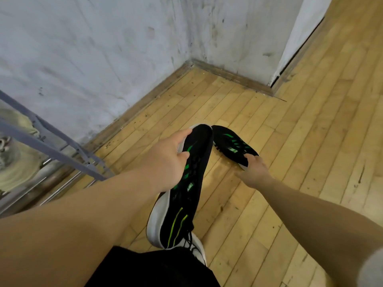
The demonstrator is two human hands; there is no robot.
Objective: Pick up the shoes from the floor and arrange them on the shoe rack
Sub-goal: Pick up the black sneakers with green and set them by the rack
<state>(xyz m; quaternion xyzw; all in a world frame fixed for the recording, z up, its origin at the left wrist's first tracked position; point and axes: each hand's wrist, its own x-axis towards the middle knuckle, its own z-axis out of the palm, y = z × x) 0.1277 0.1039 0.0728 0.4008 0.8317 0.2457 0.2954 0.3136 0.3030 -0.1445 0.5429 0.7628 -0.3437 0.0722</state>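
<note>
Plaster wall (103, 48) at left: whitish, scuffed, streaked with grey marks. Second wall (238, 27) at rear, meeting the first in a corner; dark stains on the upper part. Worn wooden baseboard (143, 105) along the foot of both walls. White panel (300, 34) at upper right, edged by a dark gap. Black fabric (155, 268) at bottom edge; grey fabric (373, 270) at lower right corner.

Both shoes (194, 162) are black with green stripes and white soles; at nine o'clock the shoe rack (51, 146) is grey-blue, the floor (290, 141) honey-yellow wood.
</note>
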